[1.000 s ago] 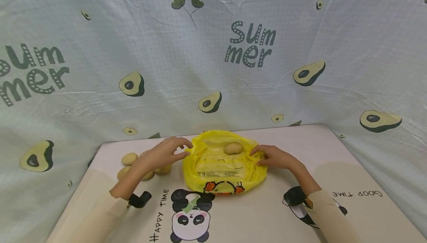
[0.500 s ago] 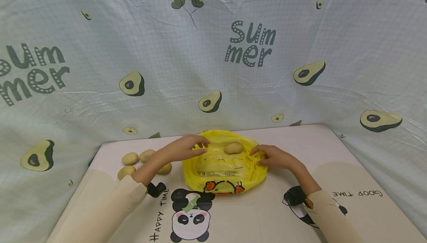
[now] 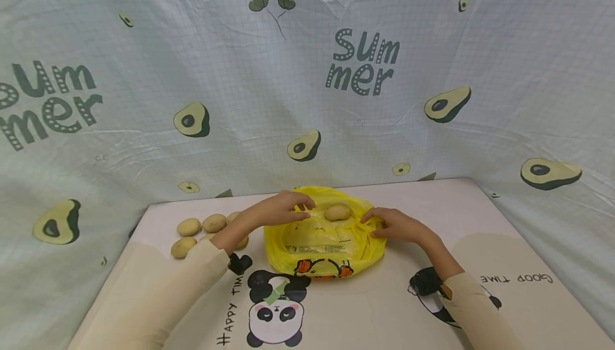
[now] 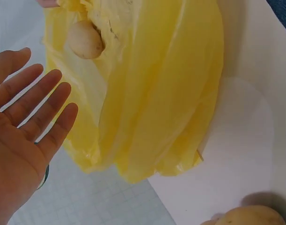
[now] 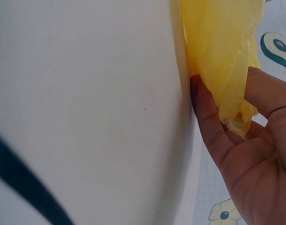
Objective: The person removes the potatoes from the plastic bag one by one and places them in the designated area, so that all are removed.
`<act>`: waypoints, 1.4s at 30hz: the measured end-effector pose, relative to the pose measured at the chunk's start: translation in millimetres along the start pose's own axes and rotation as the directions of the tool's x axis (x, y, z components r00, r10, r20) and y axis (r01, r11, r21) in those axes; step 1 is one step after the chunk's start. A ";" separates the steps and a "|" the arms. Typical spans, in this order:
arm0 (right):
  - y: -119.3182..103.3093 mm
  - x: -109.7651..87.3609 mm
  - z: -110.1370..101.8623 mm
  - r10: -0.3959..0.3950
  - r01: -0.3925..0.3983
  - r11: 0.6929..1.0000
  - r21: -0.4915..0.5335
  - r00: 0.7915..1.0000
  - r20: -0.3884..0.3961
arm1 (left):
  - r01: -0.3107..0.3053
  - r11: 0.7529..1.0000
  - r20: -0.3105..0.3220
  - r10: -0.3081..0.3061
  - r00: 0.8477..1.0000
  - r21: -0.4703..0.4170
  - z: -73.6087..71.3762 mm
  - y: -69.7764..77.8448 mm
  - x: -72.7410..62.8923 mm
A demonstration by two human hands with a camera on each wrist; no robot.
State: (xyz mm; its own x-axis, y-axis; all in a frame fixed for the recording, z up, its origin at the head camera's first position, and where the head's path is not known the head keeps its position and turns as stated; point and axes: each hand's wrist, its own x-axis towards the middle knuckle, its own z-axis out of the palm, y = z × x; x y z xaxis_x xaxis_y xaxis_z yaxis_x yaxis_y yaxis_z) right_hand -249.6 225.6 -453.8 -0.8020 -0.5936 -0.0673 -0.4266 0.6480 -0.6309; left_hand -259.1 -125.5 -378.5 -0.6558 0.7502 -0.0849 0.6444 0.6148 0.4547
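A yellow plastic bag [image 3: 277, 246] lies on the table with its mouth spread wide. One potato [image 3: 338, 212] rests inside it, toward the back; the left wrist view shows the same potato [image 4: 85, 40]. Above the bag's left side hovers my left hand [image 3: 283, 208], holding nothing, its fingers spread and loosely bent in the left wrist view. My right hand [image 3: 396, 225] grips the bag's right rim; in the right wrist view, yellow plastic [image 5: 222, 51] is bunched between thumb and fingers.
Several potatoes [image 3: 189, 227] lie on the table to the left of the bag, some partly behind my left forearm. The table [image 3: 365, 312] has a printed panda cover. A pale curtain [image 3: 240, 72] with avocado prints hangs behind it.
My left hand has moved right from the bag's left rim to over its opening, nearer the potato inside. More potatoes on the left are uncovered. The right hand stays at the rim.
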 end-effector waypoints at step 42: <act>-2.6 3.0 -0.4 -0.040 0.040 0.999 -0.010 0.999 0.010 | -0.027 0.992 0.126 0.011 0.992 0.122 31.2 16.0 106.9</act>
State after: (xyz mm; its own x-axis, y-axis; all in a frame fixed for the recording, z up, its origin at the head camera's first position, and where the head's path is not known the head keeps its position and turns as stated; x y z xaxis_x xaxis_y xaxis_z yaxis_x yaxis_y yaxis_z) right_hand -251.1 222.4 -452.0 -0.7801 -0.6237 -0.0498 -0.4628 0.6287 -0.6250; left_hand -306.7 -27.8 -407.9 -0.5937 0.7818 -0.1905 0.7051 0.6196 0.3449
